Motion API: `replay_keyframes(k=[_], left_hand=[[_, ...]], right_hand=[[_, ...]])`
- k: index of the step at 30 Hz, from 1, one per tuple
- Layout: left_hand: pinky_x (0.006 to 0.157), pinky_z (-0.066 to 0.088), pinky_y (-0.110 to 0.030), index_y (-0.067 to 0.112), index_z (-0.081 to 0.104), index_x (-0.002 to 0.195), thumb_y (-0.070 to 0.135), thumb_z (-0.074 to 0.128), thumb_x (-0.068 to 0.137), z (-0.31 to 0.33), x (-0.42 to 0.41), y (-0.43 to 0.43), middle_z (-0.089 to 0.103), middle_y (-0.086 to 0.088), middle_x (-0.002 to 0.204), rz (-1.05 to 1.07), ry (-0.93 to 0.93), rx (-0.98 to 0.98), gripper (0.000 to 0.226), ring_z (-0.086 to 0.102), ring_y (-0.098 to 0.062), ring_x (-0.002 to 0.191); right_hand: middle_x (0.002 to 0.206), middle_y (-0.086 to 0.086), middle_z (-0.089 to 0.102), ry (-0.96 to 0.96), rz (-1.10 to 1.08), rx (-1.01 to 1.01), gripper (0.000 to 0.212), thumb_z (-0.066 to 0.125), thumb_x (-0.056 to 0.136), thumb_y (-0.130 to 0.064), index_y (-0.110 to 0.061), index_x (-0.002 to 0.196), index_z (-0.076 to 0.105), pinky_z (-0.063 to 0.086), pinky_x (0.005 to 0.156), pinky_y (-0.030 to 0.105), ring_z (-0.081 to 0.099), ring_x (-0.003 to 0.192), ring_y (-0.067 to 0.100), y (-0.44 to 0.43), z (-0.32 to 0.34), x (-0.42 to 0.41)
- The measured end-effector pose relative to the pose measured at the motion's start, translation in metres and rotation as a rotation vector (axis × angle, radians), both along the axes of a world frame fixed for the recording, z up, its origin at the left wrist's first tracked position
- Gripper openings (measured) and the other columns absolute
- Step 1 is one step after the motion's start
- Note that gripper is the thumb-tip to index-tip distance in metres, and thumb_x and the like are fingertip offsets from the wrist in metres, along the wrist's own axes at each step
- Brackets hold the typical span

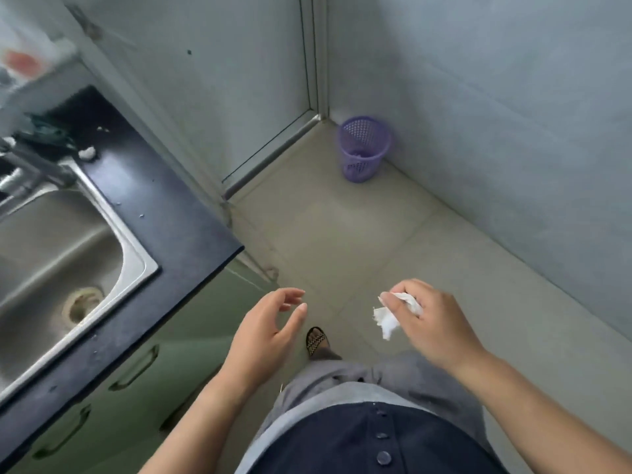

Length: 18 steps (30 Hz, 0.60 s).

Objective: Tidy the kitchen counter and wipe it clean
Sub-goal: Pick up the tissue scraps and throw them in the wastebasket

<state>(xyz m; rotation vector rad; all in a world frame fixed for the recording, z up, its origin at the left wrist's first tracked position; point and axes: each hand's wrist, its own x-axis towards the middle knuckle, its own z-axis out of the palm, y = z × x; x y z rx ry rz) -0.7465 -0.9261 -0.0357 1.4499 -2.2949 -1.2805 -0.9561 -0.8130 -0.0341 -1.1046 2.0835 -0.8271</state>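
My right hand (pixel 429 318) is closed around a crumpled white tissue (pixel 388 319) and hangs over the floor at lower right. My left hand (pixel 270 325) is open and holds nothing, just past the counter's corner. The dark counter (pixel 164 217) runs along the left with a steel sink (pixel 51 254) set in it. Another white paper scrap (pixel 87 152) and a dark green cloth (pixel 48 131) lie on the counter's far end. A purple mesh waste basket (pixel 364 148) stands on the floor in the corner, with something pale at its bottom.
A faucet (pixel 30 165) stands at the sink's far edge. Green cabinet doors with handles (pixel 136 367) sit below the counter. Beige tiled floor (pixel 342 234) stretches between me and the basket, bounded by grey walls and a door frame (pixel 314 63). My sandalled foot (pixel 318 340) shows below.
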Motion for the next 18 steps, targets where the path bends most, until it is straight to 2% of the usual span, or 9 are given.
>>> replay_keyframes(k=[3,7,11,13,16,18], left_hand=[[0.084,0.044,-0.021,0.026,0.059,0.110,0.032,0.055,0.090,0.000,-0.043,-0.045,0.063,0.014,0.104,-0.061,0.005,0.007,0.021,0.058,-0.001,0.099],[0.086,0.046,-0.025,0.027,0.056,0.114,0.034,0.052,0.090,-0.002,-0.101,-0.087,0.061,0.014,0.106,-0.176,-0.024,0.024,0.026,0.056,0.000,0.101],[0.087,0.045,-0.025,0.027,0.056,0.112,0.035,0.053,0.089,-0.012,-0.162,-0.137,0.061,0.014,0.105,-0.215,-0.041,0.004,0.024,0.057,-0.002,0.100],[0.086,0.043,-0.021,0.026,0.057,0.111,0.033,0.055,0.089,-0.012,-0.201,-0.165,0.062,0.012,0.104,-0.208,-0.037,-0.016,0.022,0.057,-0.002,0.098],[0.077,0.036,-0.003,0.024,0.059,0.109,0.030,0.056,0.089,-0.004,-0.263,-0.203,0.064,0.011,0.103,-0.188,-0.013,-0.001,0.021,0.058,0.000,0.095],[0.077,0.036,-0.003,0.023,0.059,0.110,0.029,0.056,0.089,0.003,-0.302,-0.226,0.063,0.011,0.103,-0.206,0.012,-0.026,0.022,0.058,-0.001,0.095]], right_hand=[[0.071,-0.006,0.060,0.023,-0.066,-0.002,0.020,0.059,0.088,-0.029,-0.021,0.070,0.059,0.036,0.060,0.011,0.052,0.070,0.004,-0.026,0.004,-0.034],[0.073,-0.006,0.062,-0.017,-0.152,0.044,0.019,0.058,0.088,-0.031,-0.020,0.072,0.061,0.039,0.061,0.015,0.054,0.073,0.009,-0.047,-0.004,-0.077],[0.071,-0.008,0.061,-0.065,-0.173,0.046,0.017,0.059,0.088,-0.028,-0.023,0.071,0.060,0.036,0.061,0.010,0.054,0.072,0.002,-0.087,-0.019,-0.133],[0.072,-0.008,0.062,-0.054,-0.160,0.034,0.018,0.059,0.088,-0.030,-0.022,0.072,0.060,0.036,0.061,0.010,0.054,0.072,0.003,-0.120,-0.020,-0.174],[0.073,-0.007,0.062,-0.003,-0.145,0.008,0.020,0.058,0.088,-0.031,-0.018,0.073,0.061,0.036,0.059,0.011,0.053,0.071,0.006,-0.167,-0.011,-0.237],[0.074,-0.006,0.062,0.028,-0.121,-0.008,0.020,0.058,0.088,-0.032,-0.018,0.073,0.061,0.036,0.059,0.012,0.053,0.071,0.008,-0.198,-0.005,-0.273]])
